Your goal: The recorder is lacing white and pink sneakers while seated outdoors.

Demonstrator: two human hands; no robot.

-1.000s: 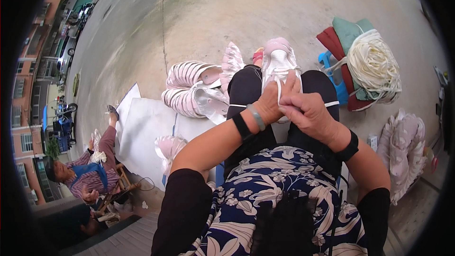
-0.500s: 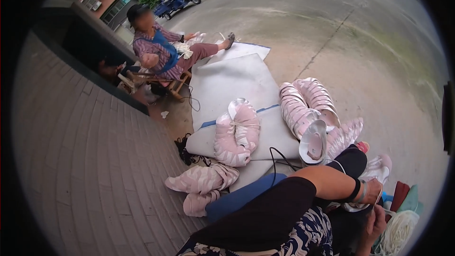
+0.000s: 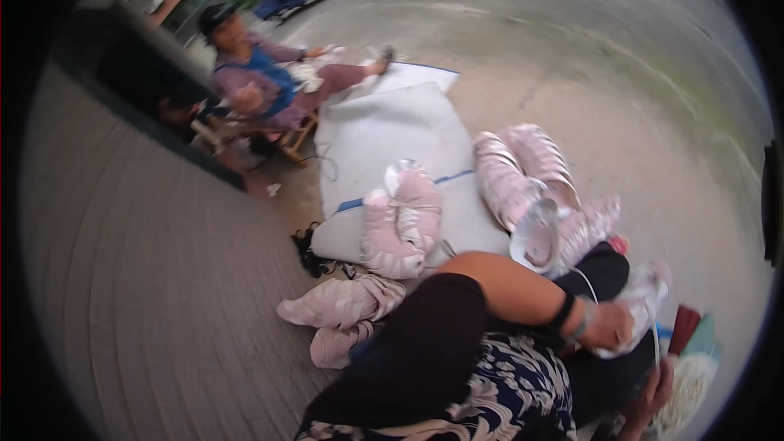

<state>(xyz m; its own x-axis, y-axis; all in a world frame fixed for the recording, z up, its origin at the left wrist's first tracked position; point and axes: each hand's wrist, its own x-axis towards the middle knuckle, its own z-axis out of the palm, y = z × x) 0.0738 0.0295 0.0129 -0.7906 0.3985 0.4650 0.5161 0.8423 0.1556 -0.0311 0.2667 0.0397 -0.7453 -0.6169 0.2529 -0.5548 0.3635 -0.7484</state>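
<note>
A pale pink-and-white sneaker (image 3: 651,284), softly blurred, lies between the person's dark-clad legs; the left hand (image 3: 608,325) curls against it, though whether it grips cannot be told; the right hand (image 3: 658,392) is closed on a narrow white shoelace (image 3: 655,335) running straight from the shoe; nearby sits a stringy, cream lace bundle (image 3: 688,392); leftward, a horseshoe-shaped shoe stack (image 3: 380,233) rests on a smooth, blue-edged white sheet (image 3: 384,126).
</note>
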